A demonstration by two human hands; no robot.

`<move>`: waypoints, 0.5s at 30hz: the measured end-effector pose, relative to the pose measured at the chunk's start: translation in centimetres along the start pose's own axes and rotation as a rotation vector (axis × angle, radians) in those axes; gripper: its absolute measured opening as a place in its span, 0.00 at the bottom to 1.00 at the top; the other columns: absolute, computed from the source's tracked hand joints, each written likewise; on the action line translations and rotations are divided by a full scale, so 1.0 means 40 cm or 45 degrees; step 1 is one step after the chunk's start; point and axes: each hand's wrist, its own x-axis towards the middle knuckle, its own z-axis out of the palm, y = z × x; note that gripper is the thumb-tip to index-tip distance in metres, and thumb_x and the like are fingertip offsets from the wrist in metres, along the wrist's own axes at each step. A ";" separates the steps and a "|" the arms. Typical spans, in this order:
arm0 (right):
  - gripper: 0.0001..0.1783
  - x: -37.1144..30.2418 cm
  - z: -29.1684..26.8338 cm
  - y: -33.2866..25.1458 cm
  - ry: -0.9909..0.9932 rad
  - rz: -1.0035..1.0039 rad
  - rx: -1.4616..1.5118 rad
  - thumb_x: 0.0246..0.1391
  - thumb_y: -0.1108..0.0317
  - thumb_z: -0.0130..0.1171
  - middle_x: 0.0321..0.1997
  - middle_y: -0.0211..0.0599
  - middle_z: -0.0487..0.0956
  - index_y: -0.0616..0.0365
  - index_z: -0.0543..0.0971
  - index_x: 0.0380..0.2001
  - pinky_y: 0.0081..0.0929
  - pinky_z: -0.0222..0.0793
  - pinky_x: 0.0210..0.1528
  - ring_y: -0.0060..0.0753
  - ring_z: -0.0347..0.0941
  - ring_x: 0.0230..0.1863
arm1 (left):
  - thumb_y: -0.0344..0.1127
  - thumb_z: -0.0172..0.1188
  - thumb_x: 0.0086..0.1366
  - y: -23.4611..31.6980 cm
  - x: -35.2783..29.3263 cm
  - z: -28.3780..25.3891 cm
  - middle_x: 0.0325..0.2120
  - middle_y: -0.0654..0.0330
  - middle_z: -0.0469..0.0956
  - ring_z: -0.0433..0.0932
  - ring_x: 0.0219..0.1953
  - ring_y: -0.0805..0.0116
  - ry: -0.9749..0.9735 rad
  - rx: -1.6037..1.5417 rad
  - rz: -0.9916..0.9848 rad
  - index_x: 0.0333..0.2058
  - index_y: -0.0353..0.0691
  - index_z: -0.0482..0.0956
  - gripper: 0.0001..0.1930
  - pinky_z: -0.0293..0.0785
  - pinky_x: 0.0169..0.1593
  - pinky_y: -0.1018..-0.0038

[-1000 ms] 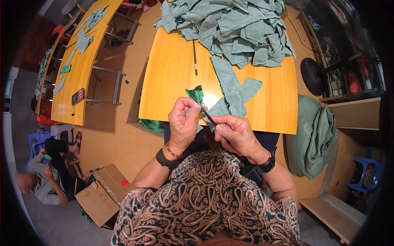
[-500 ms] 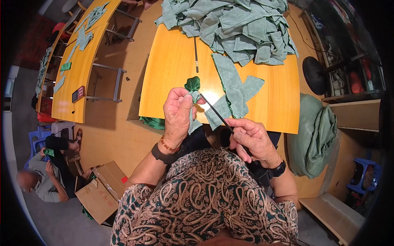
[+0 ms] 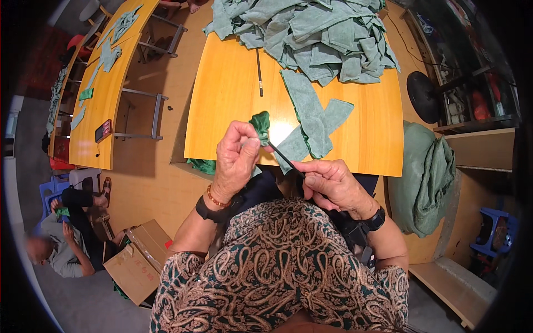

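My left hand [image 3: 236, 158] pinches a small gathered piece of green fabric [image 3: 260, 125] above the table's front edge. In my right hand [image 3: 332, 184] is a thin black stick [image 3: 286, 159], slanting up to the left. Its far tip meets the fabric at my left fingers; whether it goes inside the cloth I cannot tell. Just beyond my hands, grey-green fabric strips [image 3: 307, 114] lie crossed on the yellow table [image 3: 222, 94]. A second black stick [image 3: 259, 72] rests on the table, its upper end against the cloth pile.
A large heap of grey-green cloth pieces [image 3: 316, 36] covers the table's far side. On the right stand a stuffed green sack [image 3: 423, 177] and a black round fan [image 3: 423, 97]. At left are a cardboard box [image 3: 136, 266], a seated person [image 3: 69, 241] and another long table [image 3: 100, 125].
My right hand has shifted left and slightly up, bringing the stick closer against the green fabric. My left hand has turned a little, and the fabric sits slightly lower.
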 end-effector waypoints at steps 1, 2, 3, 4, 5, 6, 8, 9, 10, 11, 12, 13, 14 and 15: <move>0.20 0.006 0.001 -0.003 0.004 0.013 0.003 0.67 0.75 0.47 0.23 0.34 0.78 0.56 0.73 0.60 0.12 0.56 0.12 0.12 0.62 0.10 | 0.32 0.53 0.72 -0.002 -0.002 0.002 0.28 0.59 0.79 0.63 0.20 0.85 0.010 0.036 0.002 0.41 0.41 0.66 0.05 0.60 0.23 0.86; 0.19 0.012 0.003 -0.003 0.011 0.027 0.010 0.66 0.74 0.47 0.24 0.34 0.78 0.56 0.73 0.59 0.13 0.56 0.12 0.13 0.62 0.11 | 0.32 0.54 0.71 -0.008 -0.006 0.006 0.28 0.60 0.78 0.63 0.21 0.85 0.018 0.073 -0.001 0.40 0.41 0.66 0.05 0.60 0.24 0.86; 0.19 0.020 0.007 -0.003 0.017 0.041 0.017 0.66 0.74 0.48 0.24 0.34 0.78 0.57 0.73 0.59 0.13 0.56 0.12 0.13 0.63 0.11 | 0.31 0.54 0.71 -0.014 -0.011 0.011 0.28 0.61 0.78 0.63 0.22 0.85 0.026 0.109 -0.003 0.40 0.41 0.66 0.05 0.61 0.25 0.86; 0.19 0.035 0.017 -0.001 0.068 0.003 0.013 0.66 0.73 0.48 0.24 0.33 0.78 0.58 0.73 0.59 0.13 0.57 0.12 0.14 0.63 0.11 | 0.31 0.55 0.70 -0.029 -0.018 0.018 0.28 0.62 0.78 0.63 0.23 0.85 -0.044 0.313 0.074 0.40 0.41 0.67 0.06 0.62 0.26 0.85; 0.18 0.053 0.033 0.004 0.120 -0.029 0.013 0.66 0.72 0.49 0.25 0.33 0.78 0.59 0.73 0.58 0.14 0.58 0.13 0.14 0.64 0.11 | 0.31 0.55 0.70 -0.049 -0.030 0.030 0.29 0.62 0.78 0.64 0.23 0.85 -0.112 0.515 0.145 0.40 0.41 0.67 0.06 0.62 0.28 0.85; 0.18 0.070 0.045 0.005 0.167 -0.064 0.009 0.66 0.71 0.50 0.26 0.33 0.78 0.60 0.72 0.58 0.15 0.58 0.13 0.15 0.64 0.12 | 0.31 0.55 0.70 -0.059 -0.041 0.047 0.29 0.63 0.78 0.64 0.24 0.85 -0.178 0.719 0.220 0.40 0.41 0.67 0.06 0.63 0.29 0.84; 0.18 0.092 0.054 0.003 0.173 -0.150 0.019 0.65 0.69 0.51 0.27 0.32 0.78 0.62 0.71 0.57 0.15 0.59 0.13 0.16 0.65 0.12 | 0.31 0.55 0.70 -0.066 -0.058 0.073 0.29 0.62 0.78 0.73 0.30 0.80 0.033 0.323 0.064 0.40 0.41 0.68 0.05 0.70 0.34 0.82; 0.19 0.098 0.057 -0.001 0.177 -0.194 0.026 0.65 0.69 0.51 0.27 0.32 0.78 0.63 0.71 0.57 0.15 0.59 0.13 0.16 0.66 0.13 | 0.31 0.54 0.70 -0.068 -0.053 0.070 0.30 0.61 0.78 0.71 0.27 0.81 0.146 -0.055 -0.116 0.40 0.41 0.67 0.05 0.69 0.31 0.83; 0.19 0.088 0.056 -0.017 0.135 -0.172 -0.051 0.65 0.70 0.51 0.29 0.33 0.79 0.63 0.70 0.57 0.16 0.62 0.13 0.17 0.68 0.14 | 0.31 0.55 0.70 -0.062 -0.046 0.057 0.31 0.59 0.79 0.70 0.26 0.81 0.178 -0.126 -0.097 0.40 0.41 0.67 0.05 0.68 0.31 0.83; 0.19 0.081 0.054 -0.023 0.116 -0.142 -0.064 0.65 0.70 0.51 0.29 0.34 0.79 0.64 0.70 0.57 0.16 0.63 0.13 0.17 0.69 0.14 | 0.31 0.55 0.70 -0.046 -0.034 0.035 0.33 0.57 0.79 0.69 0.25 0.82 0.219 -0.197 -0.069 0.41 0.42 0.67 0.06 0.68 0.30 0.83; 0.19 0.069 0.050 -0.024 0.096 -0.113 -0.078 0.65 0.71 0.51 0.29 0.34 0.79 0.64 0.70 0.57 0.15 0.63 0.14 0.18 0.70 0.15 | 0.31 0.55 0.70 -0.034 -0.023 0.022 0.34 0.56 0.80 0.67 0.24 0.82 0.258 -0.269 -0.040 0.41 0.42 0.67 0.06 0.67 0.29 0.84; 0.19 0.057 0.046 -0.022 0.077 -0.084 -0.092 0.65 0.71 0.51 0.29 0.35 0.80 0.64 0.69 0.57 0.15 0.64 0.14 0.18 0.71 0.15 | 0.31 0.55 0.70 -0.031 -0.012 0.018 0.35 0.55 0.80 0.67 0.23 0.82 0.268 -0.225 -0.021 0.41 0.42 0.66 0.06 0.67 0.29 0.84; 0.18 0.048 0.040 -0.012 0.070 -0.091 -0.094 0.64 0.72 0.51 0.30 0.37 0.80 0.64 0.70 0.56 0.14 0.64 0.14 0.19 0.73 0.16 | 0.30 0.55 0.70 -0.028 -0.002 0.015 0.36 0.54 0.80 0.67 0.22 0.82 0.276 -0.181 -0.005 0.41 0.42 0.66 0.07 0.67 0.28 0.85; 0.17 0.045 0.037 -0.008 0.058 -0.083 -0.100 0.64 0.73 0.52 0.30 0.37 0.81 0.64 0.70 0.55 0.14 0.64 0.13 0.19 0.73 0.16 | 0.30 0.55 0.70 -0.023 0.005 0.015 0.37 0.53 0.81 0.67 0.22 0.82 0.284 -0.137 0.011 0.41 0.42 0.66 0.07 0.67 0.27 0.85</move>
